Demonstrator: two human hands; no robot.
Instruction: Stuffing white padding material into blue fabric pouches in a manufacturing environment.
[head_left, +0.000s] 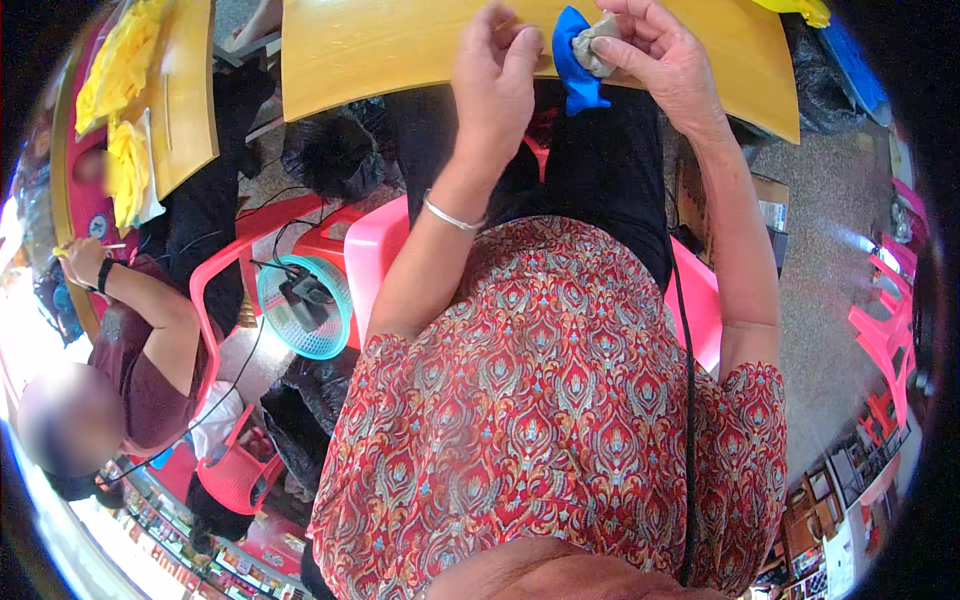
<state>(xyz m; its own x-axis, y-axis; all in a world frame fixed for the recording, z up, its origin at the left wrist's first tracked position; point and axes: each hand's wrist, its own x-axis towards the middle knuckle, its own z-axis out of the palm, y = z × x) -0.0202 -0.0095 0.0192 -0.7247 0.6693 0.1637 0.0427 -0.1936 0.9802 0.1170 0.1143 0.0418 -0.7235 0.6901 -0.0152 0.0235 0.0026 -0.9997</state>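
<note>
At 1 o'clock, a grey wad (584, 50) is being pinched between the thumb and fingers of the right hand (668, 68). A blue cloth (568, 62) is being held against its 9 o'clock side; whether the two are being joined cannot be told. If the pinch is being made too lightly, a drop is being risked, since the cloth's lower end is being left hanging past the near edge of the yellow table (410, 45), above the black trousers (612, 165). At 12 o'clock, the left hand (495, 95) is being held apart, loosely curled, thumb and fingers spread, nothing being seen in it, so no second support is being given. Toward 4 o'clock, a black cable (688, 420) is being draped over the patterned shirt (560, 400); by a sweeping right arm, snagging is being invited.
</note>
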